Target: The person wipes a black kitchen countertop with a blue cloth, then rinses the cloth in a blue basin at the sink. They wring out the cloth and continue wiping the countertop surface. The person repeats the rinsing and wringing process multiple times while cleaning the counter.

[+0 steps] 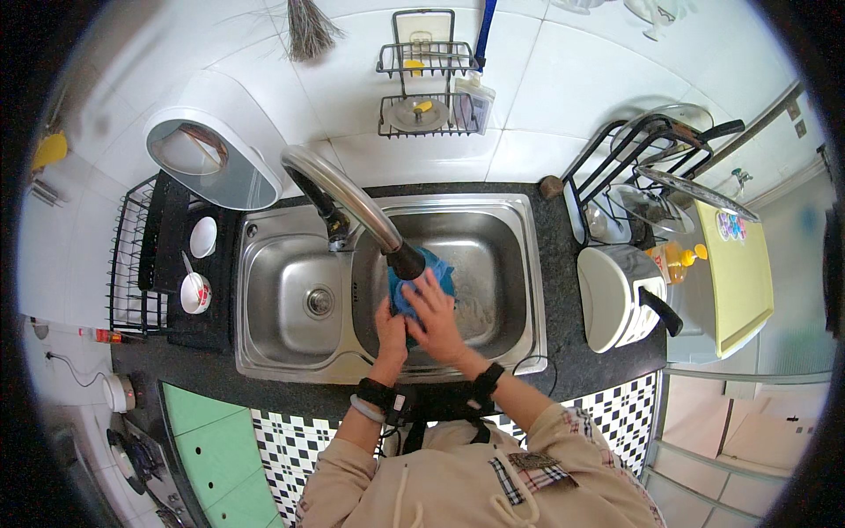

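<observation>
A crumpled blue cloth or plastic item (439, 264) lies in the right basin of the steel double sink (492, 264), under the black spout of the curved faucet (350, 195). My right hand (436, 317) is spread over its front part, just below the spout, with its fingers apart. Close on the left, my left hand (391, 333) touches the blue item's near left edge, its fingers partly bent. Whether the left fingers pinch it cannot be told. Both hands hide part of the blue item.
The small left basin (290, 297) adjoins. On the left stand a black dish rack (135, 264), a white bowl (203, 237) and a patterned bowl (196, 293). To the right are a white knife block (604, 297), a soap bottle (673, 259) and a black lid rack (594, 155).
</observation>
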Tool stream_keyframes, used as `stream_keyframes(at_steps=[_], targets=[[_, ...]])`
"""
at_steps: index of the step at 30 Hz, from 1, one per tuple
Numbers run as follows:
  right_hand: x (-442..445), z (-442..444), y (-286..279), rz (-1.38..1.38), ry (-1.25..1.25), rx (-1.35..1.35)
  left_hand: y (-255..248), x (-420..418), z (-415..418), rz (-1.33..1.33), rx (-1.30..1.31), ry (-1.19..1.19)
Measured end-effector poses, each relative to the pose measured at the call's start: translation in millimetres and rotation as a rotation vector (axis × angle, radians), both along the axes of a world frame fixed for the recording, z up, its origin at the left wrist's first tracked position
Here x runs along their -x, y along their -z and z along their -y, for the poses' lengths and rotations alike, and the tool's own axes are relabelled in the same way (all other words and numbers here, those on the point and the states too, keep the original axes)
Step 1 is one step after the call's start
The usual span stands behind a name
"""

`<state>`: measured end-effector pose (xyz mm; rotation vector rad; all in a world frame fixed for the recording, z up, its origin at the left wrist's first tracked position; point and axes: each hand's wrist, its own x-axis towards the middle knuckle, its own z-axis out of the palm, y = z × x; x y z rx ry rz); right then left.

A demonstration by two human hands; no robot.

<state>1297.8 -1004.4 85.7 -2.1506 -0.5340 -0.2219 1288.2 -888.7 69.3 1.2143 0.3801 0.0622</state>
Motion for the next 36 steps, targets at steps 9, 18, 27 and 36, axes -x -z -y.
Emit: stream_keyframes(at_steps=[9, 18, 27, 36], targets=[[-86, 29, 14, -0.559, 0.260, -0.340, 14, 23, -11, -0.071, -0.246, 0.161], [-5, -6, 4, 0.092, 0.073, 0.069, 0, 11, 7, -0.133, 0.061, -0.030], [-136, 35, 34, -0.880, -0.117, -0.318, -17, 40, -13, -0.090, -0.139, 0.160], [-90, 76, 55, -1.335, -0.143, -0.821, -7, 46, -51, -0.220, 0.302, -0.019]])
